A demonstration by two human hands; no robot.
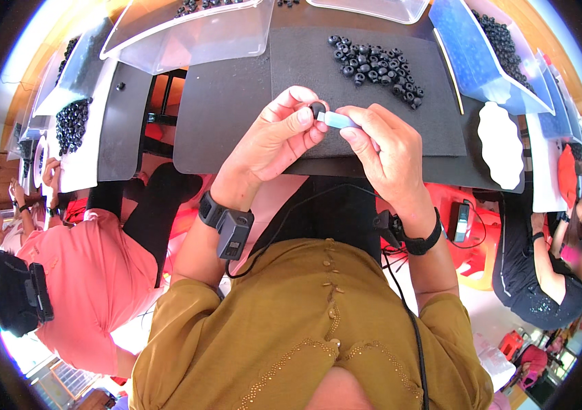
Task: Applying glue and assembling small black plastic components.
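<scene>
Above the near part of a dark mat [298, 61], my left hand [274, 133] pinches a small round black piece [316, 109] between thumb and fingertips. My right hand [390, 147] grips a small tool with a light blue handle [337, 121], its short pale tip touching or almost touching the black piece. What the tip is like is too small to tell. Farther back on the mat lies a loose pile of round black pieces [376, 65], several with a hole visible.
A clear plastic bin [195, 41] stands at the back left, a blue-tinted bin [472, 58] of black pieces at the back right. A white wavy-edged plate [501, 147] lies at the table's right. People sit on both sides, a pink shirt [93, 273] at left.
</scene>
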